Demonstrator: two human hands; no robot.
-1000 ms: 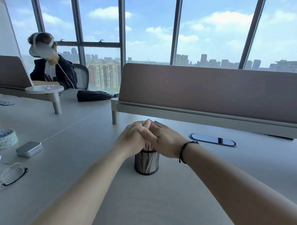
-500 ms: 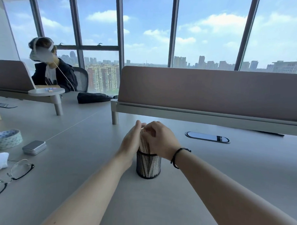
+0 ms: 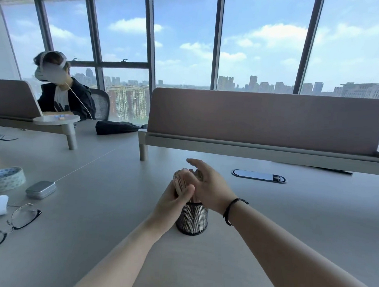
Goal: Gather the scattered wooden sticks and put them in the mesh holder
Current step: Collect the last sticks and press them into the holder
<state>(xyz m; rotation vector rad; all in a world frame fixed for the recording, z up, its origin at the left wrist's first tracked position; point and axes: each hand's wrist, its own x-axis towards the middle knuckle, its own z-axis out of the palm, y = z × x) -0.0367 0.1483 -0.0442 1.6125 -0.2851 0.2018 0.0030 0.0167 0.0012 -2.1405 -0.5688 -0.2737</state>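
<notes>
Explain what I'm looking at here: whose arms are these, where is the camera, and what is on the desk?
There is no machine: a person wears one wide-angle camera on the head, so you look down along their bare arms. The left hand grips a bundle of thin wooden sticks standing in a black cylindrical mesh holder. The right hand, a black band at its wrist, rests open against the bundle's other side. On the grey desk at the left lie black-rimmed glasses, a small silver metal tin and a patterned roll of tape. Another person wearing a headset sits at the far left.
</notes>
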